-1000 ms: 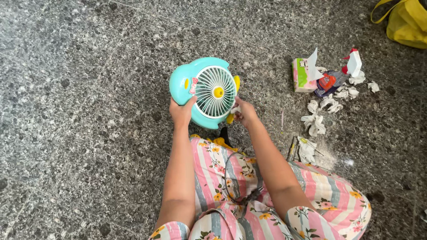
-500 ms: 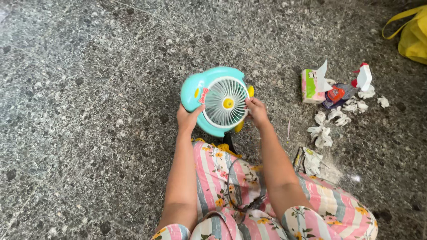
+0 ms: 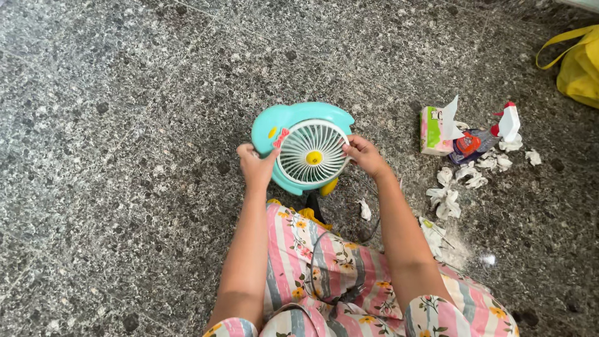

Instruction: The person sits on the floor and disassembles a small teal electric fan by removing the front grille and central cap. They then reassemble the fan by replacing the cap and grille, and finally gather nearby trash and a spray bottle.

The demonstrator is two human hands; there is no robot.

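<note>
Over speckled grey stone floor [image 3: 125, 125]: left hand [image 3: 256, 167] and right hand [image 3: 364, 156], fingers curled, gripping round turquoise plastic fan [image 3: 306, 146] with white grille.

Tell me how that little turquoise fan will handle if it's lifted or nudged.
The turquoise fan looks like moulded plastic, so probably stiff and light for its size. Its rounded shell may be slippery, and both the left hand and right hand grip its sides. The thin white grille could flex or snag fingers. A dark cord might tug it.
</note>
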